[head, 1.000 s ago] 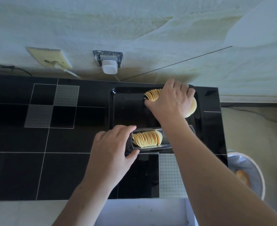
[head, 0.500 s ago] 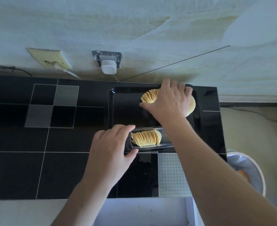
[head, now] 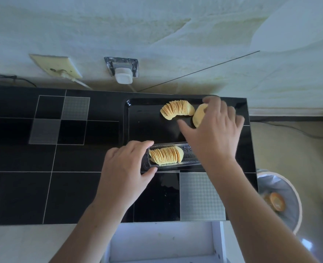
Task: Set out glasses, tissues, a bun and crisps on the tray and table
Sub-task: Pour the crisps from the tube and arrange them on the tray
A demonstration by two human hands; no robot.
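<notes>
Progress: crisps part-way set out. One fanned stack of crisps (head: 177, 110) lying on the black tray (head: 138, 118), far side, free of both hands. Second stack (head: 166, 155) not yet moved, lying in the clear insert (head: 189, 162), which sits across the tray's near edge on the counter (head: 62, 186).

Right hand (head: 213, 133) over the tray's right side, fingers spread and loosely curled, palm down; a pale rounded piece (head: 199, 115), probably the bun, just beside the laid stack and touching the fingers. Cannot tell whether gripped or merely touched; motion blur at the fingertips.

Left hand (head: 126, 171) closed on the insert's left end, thumb at the near wall, fingers over the far wall, steadying it.

Count, visible only:
- crisp stacks: 2 (1 on tray, 1 in insert)
- bun-like piece: 1
- tray: 1
- insert: 1
- glasses: 0 seen
- tissues: 0 seen

Judgement: roughly midway at most. Done: first stack out, bun apparently on tray. Left: remaining stack, glasses, tissues. Bin (head: 282, 188) below the counter's right end, something orange inside; not part of the task.
</notes>
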